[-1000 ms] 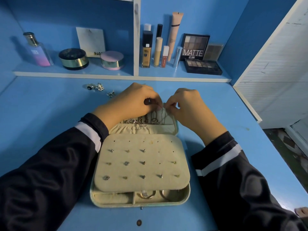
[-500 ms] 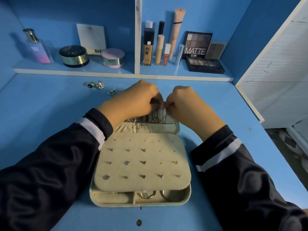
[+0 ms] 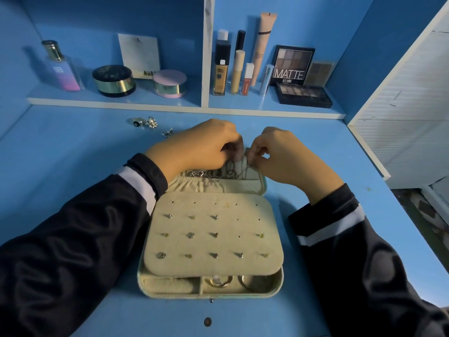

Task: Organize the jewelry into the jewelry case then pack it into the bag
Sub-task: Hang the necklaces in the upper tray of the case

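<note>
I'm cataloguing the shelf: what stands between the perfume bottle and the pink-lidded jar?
A black jar with a gold band, a white card behind it, in the head view.

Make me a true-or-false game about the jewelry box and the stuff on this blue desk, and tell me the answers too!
1. The jewelry case lies open on the desk. True.
2. The earring panel is bare. False: many studs sit in its holes.
3. The left hand and right hand both pinch at the necklace chains in the lid. True.
4. All the jewelry is already in the case. False: a few silver pieces lie on the desk, beyond the left hand.
5. The perfume bottle stands on the desk. False: it stands on the shelf, at the left end.
</note>
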The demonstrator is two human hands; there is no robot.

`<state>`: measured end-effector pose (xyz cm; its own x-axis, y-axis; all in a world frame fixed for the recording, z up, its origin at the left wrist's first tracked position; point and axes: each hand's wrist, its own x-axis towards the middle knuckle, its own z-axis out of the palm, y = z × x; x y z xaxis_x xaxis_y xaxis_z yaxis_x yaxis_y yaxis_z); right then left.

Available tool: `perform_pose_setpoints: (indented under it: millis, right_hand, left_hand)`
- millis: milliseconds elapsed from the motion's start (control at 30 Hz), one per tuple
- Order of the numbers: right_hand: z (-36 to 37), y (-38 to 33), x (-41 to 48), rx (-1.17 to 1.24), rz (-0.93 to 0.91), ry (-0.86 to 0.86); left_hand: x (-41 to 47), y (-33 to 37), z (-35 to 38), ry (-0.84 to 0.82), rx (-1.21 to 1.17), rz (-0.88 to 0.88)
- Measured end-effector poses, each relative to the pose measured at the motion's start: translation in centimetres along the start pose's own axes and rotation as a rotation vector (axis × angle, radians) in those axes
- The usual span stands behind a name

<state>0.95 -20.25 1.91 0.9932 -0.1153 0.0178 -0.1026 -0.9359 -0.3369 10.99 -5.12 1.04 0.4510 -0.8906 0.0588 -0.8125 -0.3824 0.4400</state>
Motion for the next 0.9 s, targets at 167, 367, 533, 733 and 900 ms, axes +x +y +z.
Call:
perform_pose_setpoints:
  millis: [167,367,533,733,900]
  right_hand:
    - [-0.3,0.5,-0.6,0.073,-0.009,-0.037]
    - [-0.5,0.3,-1.2,0.247,-0.119,0.007]
    - [0.3,-0.6,-1.2,0.276,-0.163,-0.068]
    - [0.4,-0.5,-1.2,0.215,-0.179,-0.085]
    - [0.4,-0.6,-1.1,0.168,-0.183,-0.101]
  left_hand:
    - [-0.8,-0.4,0.2,0.015,-0.028,0.037]
    - [-3.2,-1.3,-1.4,0.030,-0.133,-0.003]
    - [-5.0,-2.0,-2.9,-0.053,-0.118,-0.119]
    - [-6.2,-2.3,-3.7,-0.117,-0.120,-0.207]
    - [-6.0,-2.1,-3.2,-0.111,-0.133,-0.192]
